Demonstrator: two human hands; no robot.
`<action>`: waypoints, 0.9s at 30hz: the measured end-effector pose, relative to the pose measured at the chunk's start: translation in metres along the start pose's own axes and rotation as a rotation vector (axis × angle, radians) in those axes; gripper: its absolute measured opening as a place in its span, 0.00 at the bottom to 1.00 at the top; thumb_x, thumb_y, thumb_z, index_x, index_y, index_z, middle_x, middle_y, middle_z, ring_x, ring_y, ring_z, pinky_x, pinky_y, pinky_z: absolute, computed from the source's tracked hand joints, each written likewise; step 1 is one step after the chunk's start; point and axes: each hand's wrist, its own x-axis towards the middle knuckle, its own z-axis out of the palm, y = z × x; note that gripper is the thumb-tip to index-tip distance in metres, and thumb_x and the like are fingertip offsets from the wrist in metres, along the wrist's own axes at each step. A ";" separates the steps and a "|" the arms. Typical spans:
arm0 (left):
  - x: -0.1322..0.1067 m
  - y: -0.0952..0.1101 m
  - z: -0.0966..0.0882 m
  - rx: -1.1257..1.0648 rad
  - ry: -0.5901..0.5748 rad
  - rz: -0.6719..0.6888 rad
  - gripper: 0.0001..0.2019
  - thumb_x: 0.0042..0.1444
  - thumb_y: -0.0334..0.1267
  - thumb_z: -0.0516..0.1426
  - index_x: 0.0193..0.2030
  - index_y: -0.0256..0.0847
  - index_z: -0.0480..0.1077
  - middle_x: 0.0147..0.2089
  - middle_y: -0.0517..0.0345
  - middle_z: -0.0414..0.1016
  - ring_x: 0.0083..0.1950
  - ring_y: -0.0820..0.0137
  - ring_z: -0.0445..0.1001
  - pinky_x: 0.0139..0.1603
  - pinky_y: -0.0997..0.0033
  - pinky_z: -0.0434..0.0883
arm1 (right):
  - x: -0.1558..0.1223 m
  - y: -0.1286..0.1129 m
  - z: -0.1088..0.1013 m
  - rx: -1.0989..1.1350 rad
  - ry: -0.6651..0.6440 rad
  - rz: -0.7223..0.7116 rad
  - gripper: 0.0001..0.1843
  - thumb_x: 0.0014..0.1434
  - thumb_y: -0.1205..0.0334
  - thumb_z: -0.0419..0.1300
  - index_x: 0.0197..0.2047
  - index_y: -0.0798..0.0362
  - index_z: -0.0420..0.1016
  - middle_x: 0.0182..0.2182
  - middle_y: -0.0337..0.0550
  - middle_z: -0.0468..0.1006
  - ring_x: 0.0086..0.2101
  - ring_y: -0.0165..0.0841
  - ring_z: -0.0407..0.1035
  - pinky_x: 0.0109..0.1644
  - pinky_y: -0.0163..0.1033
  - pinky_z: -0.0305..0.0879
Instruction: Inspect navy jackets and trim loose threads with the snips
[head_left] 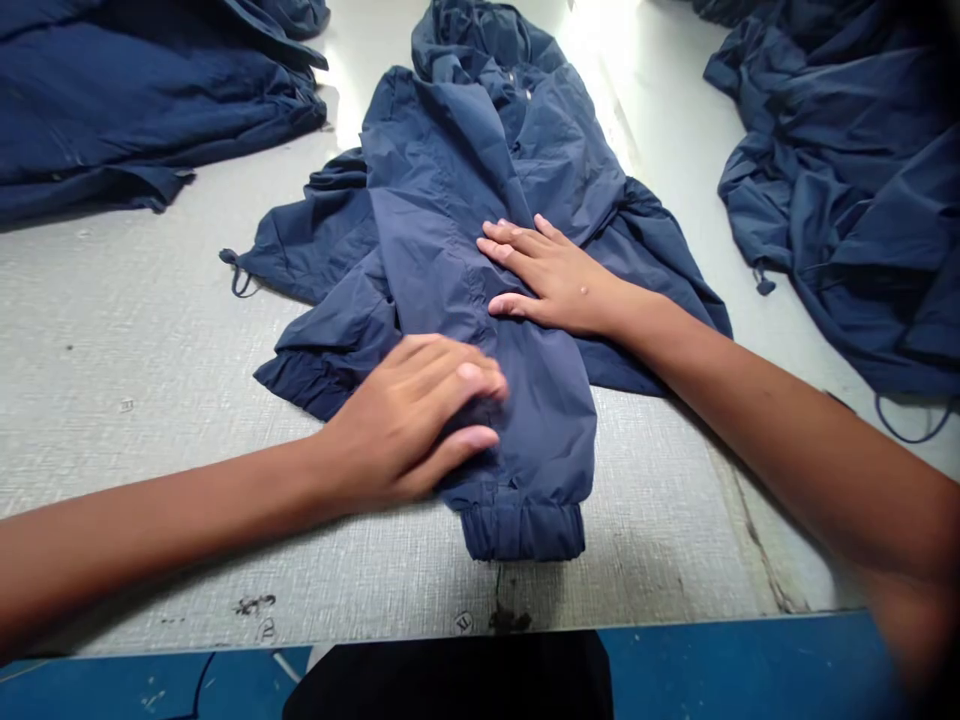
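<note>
A navy hooded jacket (pixel 450 230) lies on the table with its hood at the far end. One sleeve stretches toward me over the body, and its gathered cuff (pixel 523 530) rests close to the table's front edge. My right hand (pixel 551 270) is flat on the upper sleeve, fingers spread. Over the lower sleeve is my left hand (pixel 427 410), slightly blurred, its fingers loosely curved and the thumb apart from them. Whether its fingertips touch the cloth I cannot tell. A cord loop (pixel 240 275) sticks out from the jacket's left side.
More navy garments lie at the far left (pixel 150 100) and along the right (pixel 862 200), the latter with a hanging cord loop. The pale table (pixel 150 350) has dark marks near its front edge. Below it shows a blue floor (pixel 720 670).
</note>
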 end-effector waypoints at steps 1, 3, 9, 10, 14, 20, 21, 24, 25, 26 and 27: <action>0.000 0.009 -0.002 -0.053 0.081 0.012 0.15 0.77 0.49 0.49 0.48 0.41 0.69 0.42 0.50 0.79 0.46 0.59 0.76 0.48 0.55 0.69 | 0.000 0.000 -0.001 0.005 0.002 0.002 0.47 0.72 0.28 0.48 0.81 0.52 0.54 0.79 0.56 0.54 0.77 0.55 0.48 0.79 0.70 0.36; -0.003 0.027 -0.003 -0.092 0.138 0.047 0.20 0.76 0.56 0.49 0.41 0.42 0.66 0.31 0.56 0.71 0.33 0.65 0.67 0.35 0.60 0.60 | 0.000 -0.002 -0.002 0.017 0.008 0.007 0.47 0.72 0.28 0.47 0.80 0.52 0.55 0.78 0.57 0.55 0.77 0.54 0.48 0.80 0.69 0.36; -0.012 0.041 0.015 -0.090 -0.151 -0.010 0.15 0.72 0.45 0.56 0.59 0.39 0.70 0.43 0.49 0.80 0.38 0.63 0.76 0.35 0.65 0.70 | 0.000 -0.005 -0.001 0.036 -0.019 0.057 0.38 0.78 0.37 0.40 0.79 0.51 0.58 0.79 0.52 0.56 0.77 0.46 0.49 0.80 0.64 0.36; -0.009 0.038 0.014 -0.156 -0.153 -0.077 0.14 0.72 0.41 0.54 0.60 0.40 0.71 0.44 0.50 0.81 0.40 0.63 0.78 0.37 0.65 0.72 | -0.001 -0.006 -0.002 0.038 -0.004 0.066 0.37 0.78 0.39 0.39 0.78 0.51 0.60 0.78 0.50 0.57 0.76 0.46 0.50 0.80 0.63 0.37; 0.013 0.029 -0.008 -0.489 -0.062 -0.536 0.14 0.73 0.45 0.53 0.40 0.44 0.76 0.37 0.57 0.81 0.37 0.65 0.78 0.36 0.68 0.73 | -0.003 -0.024 -0.032 0.045 0.326 0.110 0.29 0.79 0.47 0.42 0.68 0.50 0.73 0.69 0.51 0.71 0.67 0.42 0.65 0.72 0.52 0.60; 0.026 0.029 -0.040 -0.816 -0.029 -0.829 0.24 0.70 0.57 0.53 0.28 0.42 0.69 0.25 0.61 0.65 0.24 0.70 0.69 0.22 0.72 0.68 | -0.031 -0.116 -0.110 0.051 0.362 0.277 0.31 0.74 0.35 0.53 0.27 0.48 0.74 0.20 0.38 0.70 0.23 0.33 0.64 0.34 0.42 0.58; 0.026 0.029 -0.041 -0.825 -0.030 -0.839 0.24 0.70 0.57 0.54 0.30 0.42 0.69 0.26 0.61 0.66 0.25 0.70 0.70 0.24 0.72 0.70 | -0.039 -0.130 -0.112 0.029 0.299 0.307 0.31 0.71 0.34 0.56 0.26 0.47 0.73 0.18 0.38 0.68 0.21 0.33 0.62 0.31 0.42 0.54; 0.023 0.028 -0.038 -0.833 -0.010 -0.834 0.20 0.70 0.54 0.56 0.36 0.40 0.72 0.30 0.61 0.68 0.29 0.71 0.70 0.28 0.74 0.72 | -0.056 -0.152 -0.099 -0.096 0.099 0.351 0.23 0.66 0.37 0.61 0.31 0.47 0.76 0.18 0.41 0.72 0.18 0.36 0.62 0.27 0.43 0.45; 0.022 0.027 -0.036 -0.827 0.025 -0.816 0.18 0.70 0.53 0.56 0.37 0.40 0.73 0.31 0.61 0.68 0.31 0.71 0.70 0.30 0.74 0.72 | -0.059 -0.152 -0.092 -0.126 0.039 0.350 0.19 0.66 0.42 0.61 0.33 0.48 0.78 0.19 0.43 0.75 0.19 0.38 0.65 0.27 0.43 0.45; 0.021 0.025 -0.033 -0.819 0.072 -0.794 0.17 0.70 0.51 0.57 0.37 0.40 0.73 0.32 0.61 0.69 0.32 0.71 0.69 0.32 0.74 0.71 | -0.060 -0.151 -0.085 -0.138 -0.008 0.348 0.15 0.67 0.47 0.59 0.37 0.48 0.79 0.22 0.45 0.78 0.20 0.40 0.68 0.27 0.44 0.45; 0.020 0.022 -0.029 -0.814 0.127 -0.774 0.16 0.70 0.50 0.58 0.36 0.40 0.73 0.32 0.60 0.69 0.33 0.71 0.68 0.34 0.74 0.70 | -0.059 -0.147 -0.079 -0.127 -0.032 0.346 0.12 0.67 0.52 0.57 0.40 0.49 0.79 0.25 0.46 0.80 0.23 0.42 0.71 0.28 0.44 0.47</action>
